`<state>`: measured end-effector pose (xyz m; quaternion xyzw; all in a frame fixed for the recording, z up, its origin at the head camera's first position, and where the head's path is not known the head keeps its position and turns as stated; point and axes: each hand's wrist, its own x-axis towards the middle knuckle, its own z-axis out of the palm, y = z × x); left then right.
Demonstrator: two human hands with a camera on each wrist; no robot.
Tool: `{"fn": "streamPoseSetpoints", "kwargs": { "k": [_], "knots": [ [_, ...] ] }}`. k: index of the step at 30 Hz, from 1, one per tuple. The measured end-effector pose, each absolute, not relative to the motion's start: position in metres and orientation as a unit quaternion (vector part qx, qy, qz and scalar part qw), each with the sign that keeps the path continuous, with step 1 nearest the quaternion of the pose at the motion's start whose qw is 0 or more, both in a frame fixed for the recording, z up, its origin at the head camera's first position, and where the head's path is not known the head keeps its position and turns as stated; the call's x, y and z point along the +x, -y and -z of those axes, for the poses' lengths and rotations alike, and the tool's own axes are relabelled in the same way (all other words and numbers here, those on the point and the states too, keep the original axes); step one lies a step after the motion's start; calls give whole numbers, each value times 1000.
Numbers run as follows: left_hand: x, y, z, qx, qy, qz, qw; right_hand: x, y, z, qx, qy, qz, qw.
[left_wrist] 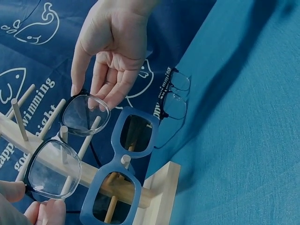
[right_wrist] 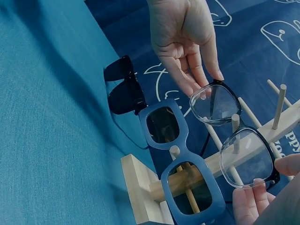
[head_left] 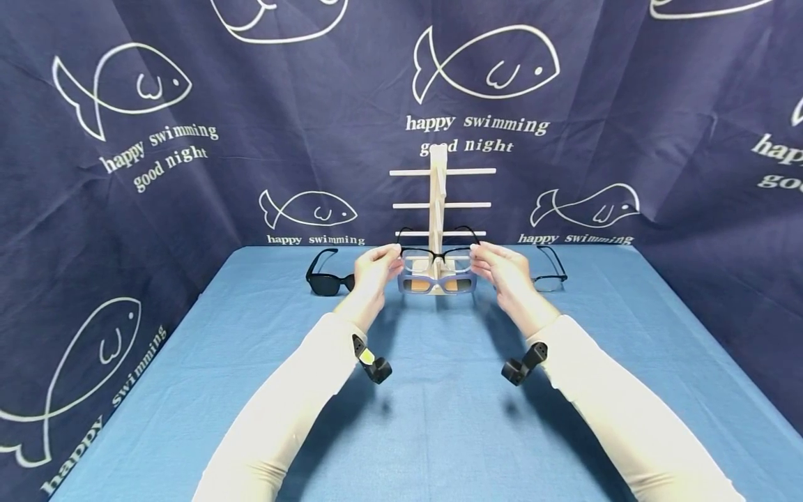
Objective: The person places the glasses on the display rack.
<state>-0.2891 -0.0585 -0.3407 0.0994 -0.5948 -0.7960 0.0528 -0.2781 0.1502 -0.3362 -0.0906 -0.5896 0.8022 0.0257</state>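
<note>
- Left hand point(head_left: 374, 272) and right hand point(head_left: 509, 276) each pinch one end of the glasses point(head_left: 438, 257), held between them.
- Just below the grip: blue shades point(right_wrist: 185, 151), on the stand point(head_left: 437, 188).
- Beyond the left hand: black shades point(head_left: 327, 284).
- Beyond the right: thin glasses point(head_left: 549, 280).
</note>
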Motion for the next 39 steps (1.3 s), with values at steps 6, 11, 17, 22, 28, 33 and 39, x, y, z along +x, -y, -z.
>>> {"fn": "streamPoseSetpoints", "kwargs": {
  "k": [6,11,17,22,28,33,39],
  "knots": [
    [-288,59,342,97,595,796,59,-277,-150,337,-84,593,-801,25],
    [-286,62,343,104,592,796,61,-277,-153,338,-79,587,-805,28],
    [-281,62,344,101,591,796,78,-276,-158,339,-90,574,-813,43],
    [-277,61,344,89,580,804,99,-275,-159,340,-90,571,-815,42],
    [-275,62,343,83,578,803,121,-272,-160,340,-83,563,-821,41],
    [-273,63,344,76,579,802,131,-268,-163,341,-76,564,-821,41],
    [-269,64,341,63,604,781,144,-263,-172,344,-79,598,-797,35]
  ]
}}
